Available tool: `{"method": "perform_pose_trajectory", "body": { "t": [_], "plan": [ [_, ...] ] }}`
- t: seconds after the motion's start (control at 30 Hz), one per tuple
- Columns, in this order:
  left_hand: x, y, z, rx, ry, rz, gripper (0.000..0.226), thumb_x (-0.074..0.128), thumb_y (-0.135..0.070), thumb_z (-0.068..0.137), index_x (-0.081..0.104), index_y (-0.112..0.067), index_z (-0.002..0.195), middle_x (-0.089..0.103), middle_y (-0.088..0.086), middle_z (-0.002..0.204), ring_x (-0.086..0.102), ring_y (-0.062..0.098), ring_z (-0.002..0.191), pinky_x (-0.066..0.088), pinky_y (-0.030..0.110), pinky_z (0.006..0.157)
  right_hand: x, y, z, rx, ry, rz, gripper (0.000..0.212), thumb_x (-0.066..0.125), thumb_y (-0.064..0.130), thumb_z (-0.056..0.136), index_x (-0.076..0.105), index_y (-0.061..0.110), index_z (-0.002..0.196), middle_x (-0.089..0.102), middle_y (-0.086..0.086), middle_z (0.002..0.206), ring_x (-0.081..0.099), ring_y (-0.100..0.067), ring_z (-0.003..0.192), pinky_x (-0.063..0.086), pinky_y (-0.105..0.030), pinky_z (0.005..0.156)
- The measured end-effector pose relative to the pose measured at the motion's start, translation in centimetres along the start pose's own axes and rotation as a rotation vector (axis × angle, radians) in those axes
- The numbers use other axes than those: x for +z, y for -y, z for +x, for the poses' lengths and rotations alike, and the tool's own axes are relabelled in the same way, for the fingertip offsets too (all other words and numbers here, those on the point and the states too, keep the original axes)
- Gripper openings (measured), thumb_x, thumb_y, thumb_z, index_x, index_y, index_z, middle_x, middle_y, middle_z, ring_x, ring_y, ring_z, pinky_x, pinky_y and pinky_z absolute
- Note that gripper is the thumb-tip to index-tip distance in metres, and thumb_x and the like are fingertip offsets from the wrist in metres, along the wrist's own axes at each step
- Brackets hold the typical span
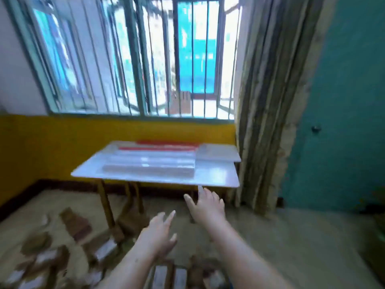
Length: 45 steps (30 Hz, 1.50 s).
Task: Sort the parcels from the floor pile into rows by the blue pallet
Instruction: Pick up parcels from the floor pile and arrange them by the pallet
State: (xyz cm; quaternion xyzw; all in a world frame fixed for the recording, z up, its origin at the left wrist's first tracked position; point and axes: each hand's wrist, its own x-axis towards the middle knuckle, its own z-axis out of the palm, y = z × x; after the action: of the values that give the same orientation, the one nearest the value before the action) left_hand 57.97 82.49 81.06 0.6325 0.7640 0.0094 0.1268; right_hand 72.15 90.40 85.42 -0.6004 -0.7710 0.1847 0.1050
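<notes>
The picture is blurred by motion. Several brown cardboard parcels [77, 225] with white labels lie scattered on the floor at the lower left. More labelled parcels [168, 276] sit side by side at the bottom edge, under my forearms. My left hand [159, 236] is stretched forward above the floor with fingers spread and nothing in it. My right hand [206, 205] reaches further ahead, just below the table's front edge, fingers apart and empty. No blue pallet is visible.
A white table [216, 176] on wooden legs stands under the barred window [133, 59], carrying flat clear and red-striped packs [150, 165]. A striped curtain [268, 101] hangs to the right, beside a teal door [343, 122]. Bare floor stretches to the right.
</notes>
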Motion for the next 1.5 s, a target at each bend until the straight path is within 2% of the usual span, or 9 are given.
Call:
{"method": "perform_pose_trajectory", "body": {
  "t": [0.1,0.2,0.3,0.5,0.67,0.9,1.17,1.33,1.5],
  "plan": [
    [-11.8,2.2,-4.6,-0.018,-0.146,-0.035,0.071,0.043,-0.047,0.096,0.01,-0.029,0.156,0.022,0.005,0.159,0.029,0.026,0.142,0.039,0.043,0.109,-9.3,10.2,-2.4,-0.129,-0.105,-0.062,0.075,0.024,0.067,0.096,0.022,0.022,0.155,0.03,-0.004,0.158,0.027,-0.029,0.144,0.025,-0.048,0.115],
    [-19.0,6.6,-10.3,-0.032,-0.234,-0.032,0.068,0.045,-0.045,0.096,0.016,-0.028,0.156,0.025,0.003,0.159,0.03,0.025,0.143,0.041,0.043,0.108,-13.1,19.2,-6.1,-0.226,-0.135,-0.075,0.077,0.023,0.069,0.095,0.018,0.022,0.156,0.026,-0.005,0.16,0.024,-0.031,0.146,0.023,-0.05,0.117],
    [-22.3,13.4,-16.1,-0.081,-0.301,0.017,0.067,0.046,-0.045,0.096,0.021,-0.027,0.155,0.026,0.002,0.159,0.031,0.024,0.142,0.041,0.044,0.107,-12.7,27.7,-9.8,-0.304,-0.119,-0.066,0.074,0.025,0.067,0.096,0.02,0.022,0.155,0.027,-0.007,0.16,0.025,-0.033,0.145,0.023,-0.053,0.116],
    [-24.1,29.9,-26.8,-0.292,-0.227,0.162,0.066,0.041,-0.046,0.098,0.018,-0.021,0.155,0.024,0.012,0.155,0.027,0.034,0.141,0.038,0.049,0.105,-5.7,44.7,-16.3,-0.473,-0.088,-0.128,0.071,0.024,0.064,0.097,0.029,0.019,0.152,0.032,-0.011,0.156,0.029,-0.035,0.143,0.026,-0.054,0.113],
    [-21.7,44.0,-35.9,-0.563,-0.185,0.113,0.067,0.042,-0.047,0.098,0.017,-0.024,0.156,0.02,0.011,0.159,0.026,0.034,0.143,0.035,0.051,0.11,3.0,58.1,-21.1,-0.65,0.059,-0.127,0.07,0.023,0.064,0.098,0.033,0.017,0.149,0.036,-0.014,0.152,0.032,-0.037,0.139,0.028,-0.056,0.113],
    [-15.4,62.3,-46.6,-0.876,-0.056,-0.026,0.069,0.042,-0.047,0.099,0.014,-0.018,0.156,0.019,0.014,0.156,0.029,0.038,0.138,0.04,0.049,0.104,20.5,74.3,-27.3,-0.96,0.337,-0.231,0.073,0.024,0.064,0.098,0.027,0.015,0.152,0.032,-0.014,0.154,0.028,-0.038,0.142,0.023,-0.057,0.115],
    [-7.8,79.9,-55.3,-1.201,0.05,-0.201,0.066,0.042,-0.047,0.098,0.02,-0.019,0.154,0.03,0.017,0.15,0.039,0.04,0.13,0.044,0.049,0.1,40.4,91.9,-31.9,-1.136,0.607,-0.207,0.068,0.026,0.063,0.098,0.035,0.016,0.147,0.04,-0.012,0.148,0.037,-0.035,0.134,0.035,-0.048,0.105],
    [-1.1,88.9,-58.9,-1.398,0.093,-0.374,0.062,0.041,-0.048,0.097,0.027,-0.018,0.15,0.037,0.013,0.146,0.043,0.036,0.129,0.044,0.047,0.101,53.1,96.8,-33.9,-1.154,0.755,-0.237,0.065,0.027,0.06,0.099,0.036,0.014,0.145,0.043,-0.013,0.145,0.04,-0.035,0.131,0.038,-0.047,0.102],
    [11.6,98.0,-59.8,-1.51,0.132,-0.512,0.056,0.043,-0.044,0.097,0.034,-0.018,0.146,0.045,0.011,0.138,0.044,0.032,0.125,0.044,0.042,0.098,70.4,96.3,-35.3,-1.055,0.907,-0.298,0.062,0.031,0.055,0.1,0.038,0.011,0.143,0.045,-0.016,0.141,0.042,-0.038,0.128,0.04,-0.044,0.099]
  ]
}}
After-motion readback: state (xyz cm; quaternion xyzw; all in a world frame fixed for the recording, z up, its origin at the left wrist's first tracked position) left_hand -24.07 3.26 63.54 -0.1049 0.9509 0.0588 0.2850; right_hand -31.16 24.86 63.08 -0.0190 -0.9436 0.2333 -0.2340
